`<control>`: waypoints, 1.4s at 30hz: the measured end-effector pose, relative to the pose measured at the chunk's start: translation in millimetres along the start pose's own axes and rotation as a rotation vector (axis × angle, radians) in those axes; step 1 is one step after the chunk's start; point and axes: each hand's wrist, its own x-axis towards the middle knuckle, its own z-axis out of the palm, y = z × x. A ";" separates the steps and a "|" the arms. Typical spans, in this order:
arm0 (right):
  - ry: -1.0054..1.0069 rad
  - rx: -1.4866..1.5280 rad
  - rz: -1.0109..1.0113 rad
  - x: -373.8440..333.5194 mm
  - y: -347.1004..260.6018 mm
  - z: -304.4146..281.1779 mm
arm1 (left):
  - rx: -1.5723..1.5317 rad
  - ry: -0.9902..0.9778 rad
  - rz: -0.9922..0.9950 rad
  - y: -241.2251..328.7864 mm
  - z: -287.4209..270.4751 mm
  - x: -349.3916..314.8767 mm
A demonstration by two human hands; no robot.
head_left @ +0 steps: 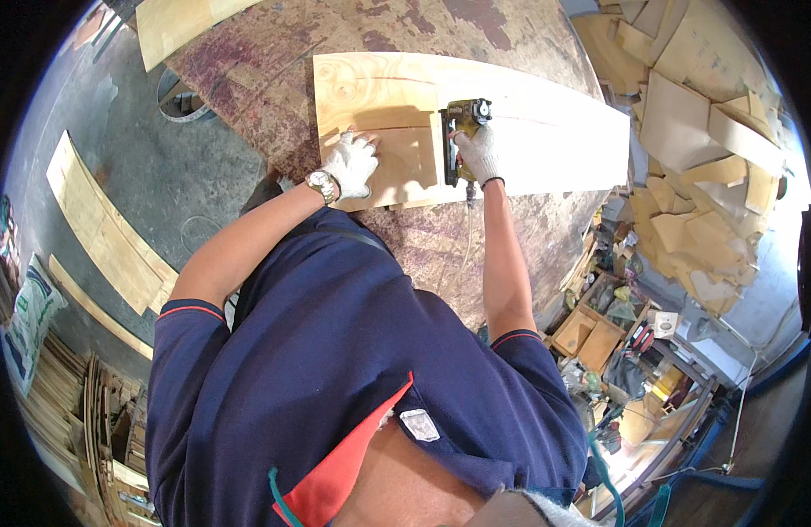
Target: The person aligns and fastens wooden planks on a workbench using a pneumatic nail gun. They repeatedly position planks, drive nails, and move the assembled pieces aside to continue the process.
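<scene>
Yellow nailer (pixel 463 117) fills the right hand (pixel 482 155); left hand (pixel 351 164) lies spread on plywood (pixel 550 140): likely fastening, next needing steady pressure.

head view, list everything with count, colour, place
worktable: 1, mottled brown, top centre
wooden panel: 1+, pale, on worktable
power tool: 1, yellow-black, on wooden panel
hose: 1, pale, near power tool
loose board: 1, yellowish, upper left
long boards: 2+, yellowish, left
round object: 1, grey, upper left
bag: 1, whitish, left
wood strips: many, brown, lower left
offcuts: many, tan, right
clutter: many, mixed, lower right
watch: 1, metallic, left wrist
shirt: 1, navy, worn
left hand: 1, white-gloved, on wooden panel
right hand: 1, white-gloved, gripping power tool
</scene>
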 end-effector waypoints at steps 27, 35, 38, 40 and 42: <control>-0.013 -0.007 -0.017 54.0 -44.4 -5.8 | 0.014 -0.001 -0.017 3.2 -9.5 -1.3; -0.017 0.007 -0.047 70.6 -54.1 -6.5 | 0.013 -0.094 -0.030 3.5 -12.0 2.1; -0.039 -0.042 -0.059 80.1 -54.3 -6.6 | 0.021 -0.074 -0.032 4.5 -10.3 2.0; -0.050 -0.064 -0.018 84.9 -55.2 -5.0 | 0.018 -0.079 -0.032 4.6 -8.9 2.0; -0.041 -0.064 0.003 88.9 -56.8 -5.5 | 0.025 -0.050 -0.024 4.1 -7.6 1.7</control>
